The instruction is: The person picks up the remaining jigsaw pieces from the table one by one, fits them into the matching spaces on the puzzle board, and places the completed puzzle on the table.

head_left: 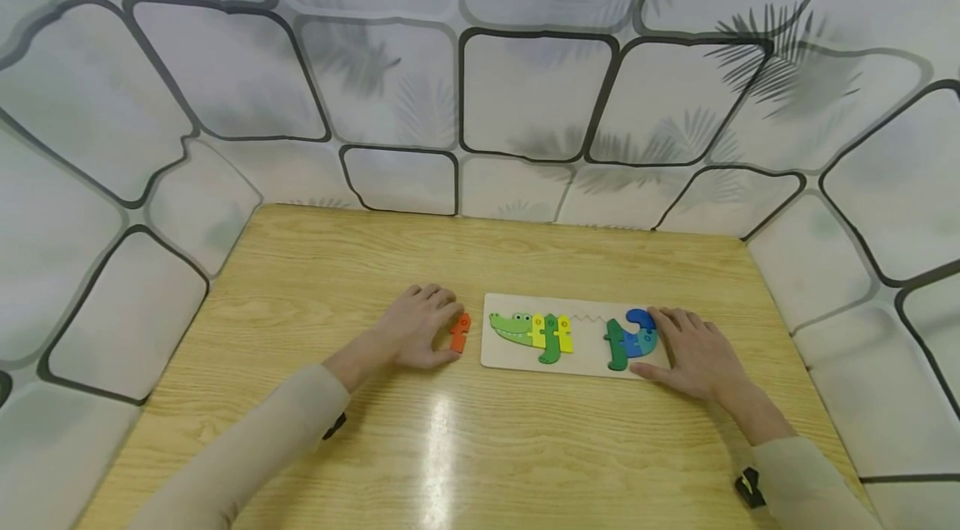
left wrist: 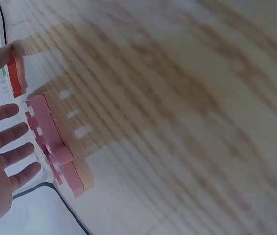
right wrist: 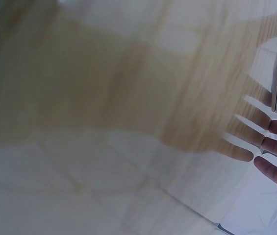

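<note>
A yellow wood-grain table [head_left: 360, 463] carries a pale wooden crocodile-puzzle board [head_left: 588, 347], its middle section bare. The right hand [head_left: 697, 355], fingers nearly straight, rests against its right end. Beyond its left end, the left hand [head_left: 412, 328], fingers loosely spread, gripping nothing, thumbs a small orange-red notched piece [head_left: 460, 334].
</note>
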Motion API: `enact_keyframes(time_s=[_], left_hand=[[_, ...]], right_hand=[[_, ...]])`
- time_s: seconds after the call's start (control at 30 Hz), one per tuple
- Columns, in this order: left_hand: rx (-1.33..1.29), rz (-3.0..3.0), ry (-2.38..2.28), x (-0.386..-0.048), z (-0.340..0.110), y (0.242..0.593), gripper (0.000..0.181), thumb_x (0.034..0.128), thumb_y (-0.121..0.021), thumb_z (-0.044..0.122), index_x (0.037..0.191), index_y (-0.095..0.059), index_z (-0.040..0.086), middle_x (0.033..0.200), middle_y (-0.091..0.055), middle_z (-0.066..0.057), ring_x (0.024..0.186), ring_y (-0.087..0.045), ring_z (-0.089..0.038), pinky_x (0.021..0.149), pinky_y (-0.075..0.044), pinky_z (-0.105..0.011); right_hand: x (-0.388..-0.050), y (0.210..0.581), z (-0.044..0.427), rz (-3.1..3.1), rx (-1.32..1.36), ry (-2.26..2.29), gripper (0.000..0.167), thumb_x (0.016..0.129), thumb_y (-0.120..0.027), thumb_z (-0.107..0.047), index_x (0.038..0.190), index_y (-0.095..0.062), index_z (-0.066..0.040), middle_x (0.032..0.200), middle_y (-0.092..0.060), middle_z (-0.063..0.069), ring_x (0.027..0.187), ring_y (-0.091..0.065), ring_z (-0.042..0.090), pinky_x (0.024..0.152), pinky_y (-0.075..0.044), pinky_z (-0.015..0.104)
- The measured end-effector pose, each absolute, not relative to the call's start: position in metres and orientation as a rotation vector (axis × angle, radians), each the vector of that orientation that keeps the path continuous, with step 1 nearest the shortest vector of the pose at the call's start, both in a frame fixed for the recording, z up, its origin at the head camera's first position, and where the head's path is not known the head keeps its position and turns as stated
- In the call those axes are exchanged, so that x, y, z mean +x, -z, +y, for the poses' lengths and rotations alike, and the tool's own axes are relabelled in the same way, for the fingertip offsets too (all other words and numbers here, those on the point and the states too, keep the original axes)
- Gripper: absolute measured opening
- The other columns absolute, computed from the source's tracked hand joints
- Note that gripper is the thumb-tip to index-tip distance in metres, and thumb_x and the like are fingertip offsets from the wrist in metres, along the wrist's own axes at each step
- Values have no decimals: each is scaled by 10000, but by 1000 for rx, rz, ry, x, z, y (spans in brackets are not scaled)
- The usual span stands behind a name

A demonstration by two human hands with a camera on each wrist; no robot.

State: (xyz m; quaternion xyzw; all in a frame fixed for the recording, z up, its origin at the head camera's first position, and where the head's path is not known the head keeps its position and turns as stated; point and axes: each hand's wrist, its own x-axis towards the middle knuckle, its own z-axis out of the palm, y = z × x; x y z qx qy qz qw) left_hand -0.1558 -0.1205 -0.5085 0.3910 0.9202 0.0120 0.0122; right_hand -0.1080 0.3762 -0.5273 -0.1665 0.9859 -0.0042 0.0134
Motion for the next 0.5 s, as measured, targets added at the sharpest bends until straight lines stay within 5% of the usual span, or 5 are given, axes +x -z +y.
enact_keyframes(time_s=[0.5], left_hand=[[1274, 2839, 11, -162, -116, 507, 761, 916, -597, 675, 1472, -575, 157, 1504, -588, -121, 1403, -547, -353, 1178, -436, -544]], right_hand=[[-107, 525, 374, 3068, -516, 31, 1071, 856, -653, -784, 1588, -430, -35, 1520, -537, 227, 1370, -524, 480, 1055, -456, 694]])
